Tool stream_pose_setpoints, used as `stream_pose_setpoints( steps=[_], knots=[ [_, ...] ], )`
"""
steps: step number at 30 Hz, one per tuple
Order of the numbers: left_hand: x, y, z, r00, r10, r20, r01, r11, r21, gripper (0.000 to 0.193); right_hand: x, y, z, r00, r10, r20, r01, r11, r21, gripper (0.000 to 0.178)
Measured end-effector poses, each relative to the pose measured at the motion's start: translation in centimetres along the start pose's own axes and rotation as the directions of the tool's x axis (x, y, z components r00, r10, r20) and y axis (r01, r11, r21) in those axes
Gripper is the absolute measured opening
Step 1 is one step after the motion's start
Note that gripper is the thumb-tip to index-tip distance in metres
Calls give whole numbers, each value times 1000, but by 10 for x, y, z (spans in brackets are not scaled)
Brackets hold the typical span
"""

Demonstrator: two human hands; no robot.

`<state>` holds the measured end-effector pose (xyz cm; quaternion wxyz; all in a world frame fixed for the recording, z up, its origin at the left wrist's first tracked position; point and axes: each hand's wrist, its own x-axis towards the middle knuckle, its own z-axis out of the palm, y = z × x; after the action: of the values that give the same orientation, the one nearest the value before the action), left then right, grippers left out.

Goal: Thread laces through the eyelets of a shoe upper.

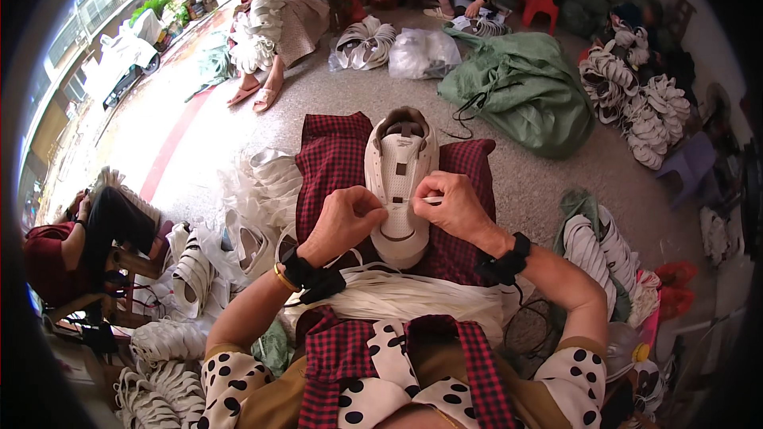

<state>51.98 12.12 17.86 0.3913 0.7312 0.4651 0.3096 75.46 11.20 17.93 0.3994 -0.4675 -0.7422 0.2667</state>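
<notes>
A cream-white sneaker [401, 167] lies on my lap over a red-and-black checked cloth [322, 159], its heel opening away from me and its toe toward me. Two dark square openings show along its tongue. My right hand [455, 205] is at the shoe's right side, thumb and fingers closed on a white shoelace [433, 200]. On the opposite side my left hand [343, 221] is pinched at the lower eyelet edge; what its fingertips hold is hidden. A thick bundle of white laces [405, 298] lies across my lap, nearer to me than the toe.
White shoe uppers lie heaped at left [191, 278] and right [608, 250]. A green sack [520, 87] sits ahead, beyond my knees. Three people sit nearby, one [282, 0] holding uppers. A red stool [540, 1] and a purple stool [690, 165] stand to the right.
</notes>
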Motion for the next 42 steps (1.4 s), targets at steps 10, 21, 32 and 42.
stream_pose_setpoints(
  steps=[10, 21, 32, 42],
  knots=[
    [3, -1, 2, 1000, -4, 9, 4, 998, 57, 20, 9, 2, -5, 950, -269, 158, 282, 957, -66, 10],
    [5, -6, 5, 1000, 19, -2, -19, 999, 34, 20, 20, 2, -4, 962, -237, 138, 249, 965, -82, 13],
    [4, -3, 5, 1000, 6, -1, -6, 1000, 4, 19, 10, -4, 9, 988, -143, 61, 153, 969, -193, 18],
    [2, 2, 3, 997, 67, -45, -71, 993, -90, 17, 9, -15, 16, 979, -165, 115, 193, 933, -304, 7]
  ],
)
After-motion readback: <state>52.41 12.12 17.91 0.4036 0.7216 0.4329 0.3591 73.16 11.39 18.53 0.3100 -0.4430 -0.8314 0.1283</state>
